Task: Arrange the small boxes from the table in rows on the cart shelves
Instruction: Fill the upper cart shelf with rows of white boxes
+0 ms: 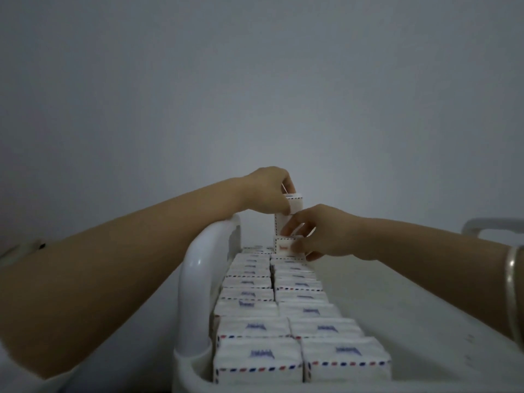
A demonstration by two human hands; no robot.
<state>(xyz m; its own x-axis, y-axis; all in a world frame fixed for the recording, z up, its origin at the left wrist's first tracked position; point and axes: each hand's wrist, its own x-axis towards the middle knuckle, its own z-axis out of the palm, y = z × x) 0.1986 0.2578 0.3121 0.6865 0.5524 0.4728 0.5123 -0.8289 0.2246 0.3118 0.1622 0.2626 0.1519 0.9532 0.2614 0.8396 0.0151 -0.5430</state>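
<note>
1. Small boxes [256, 361]: white, edged with red and blue dashes, blue print on the upper faces. Packed in two touching rows running near to far on cart shelf [425, 321], along its left side.
2. Stack [280, 224] of three such boxes: stood upright at the far end of the rows, over the right row.
3. Top box [295, 204]: pinched by left hand [263, 191], thumb at the near face, fingers curled over the far side.
4. Bottom box [284, 246]: pinched by right hand [320, 234], thumb pressed to its right side, curled fingertips at its upper edge.
5. Cart handle [195, 279]: white, looped, just left of the rows. Second handle [493, 226] at far right.
6. Silver bangle [511, 293]: worn on the right wrist.
7. Wall [255, 80]: plain grey, behind the cart; dimly lit.
</note>
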